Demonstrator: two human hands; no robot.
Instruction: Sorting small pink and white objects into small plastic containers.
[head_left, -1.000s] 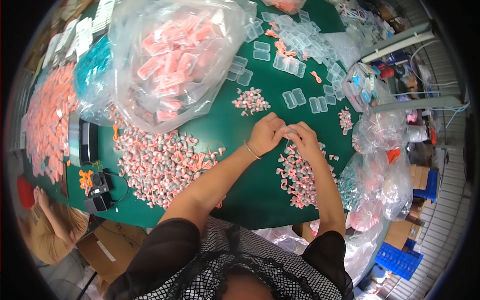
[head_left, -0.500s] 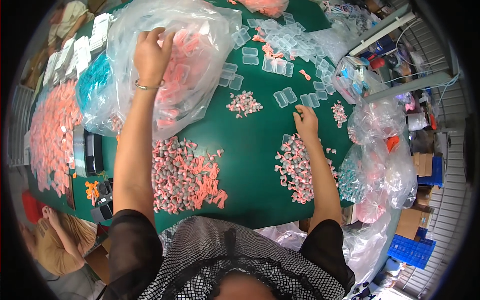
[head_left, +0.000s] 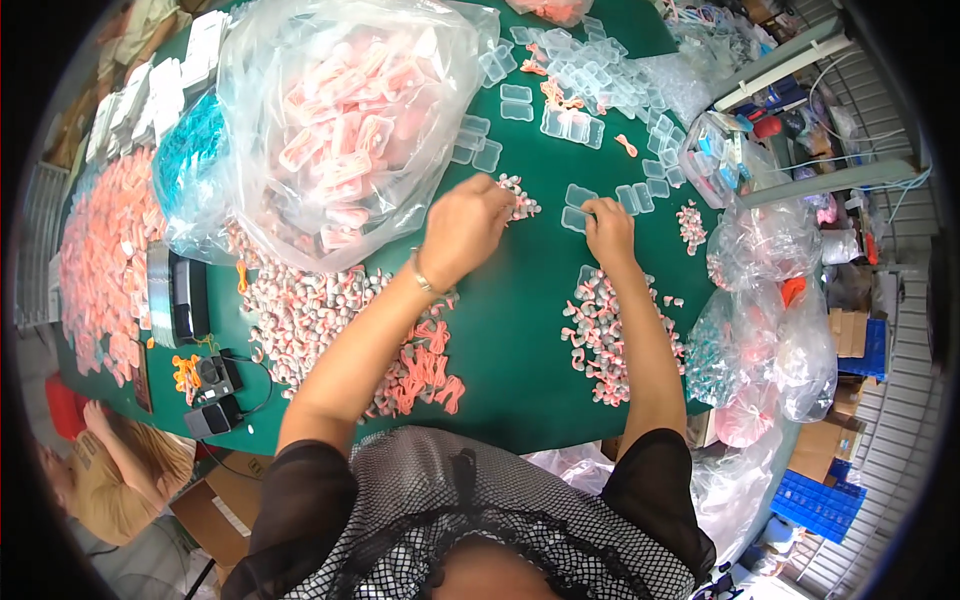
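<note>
My left hand [head_left: 465,230] is over the middle of the green table, its fingers closed at the edge of a small pile of grey-and-pink earbud-like pieces [head_left: 522,203]. What those fingertips hold, if anything, is hidden. To its right, my right hand [head_left: 611,235] has its fingers closed at the edge of an open clear plastic case [head_left: 576,215]. Another open clear case [head_left: 636,197] lies just beside it. Below my right hand spreads a bigger heap of the grey-and-pink pieces [head_left: 597,340], partly under my forearm. A large clear bag [head_left: 420,190] holds cases filled with pink cords.
Bundled pink cords [head_left: 425,365] and another heap of grey-and-pink pieces [head_left: 300,310] lie around my left forearm. Many clear cases [head_left: 590,75] are piled at the back. A metal frame bar [head_left: 830,182] and stuffed bags [head_left: 755,330] line the right side. Someone sits at lower left.
My left hand has come from above the large bag, rightward and nearer, to the small pile. My right hand has closed at the case's edge. The bag's near contents are now uncovered.
</note>
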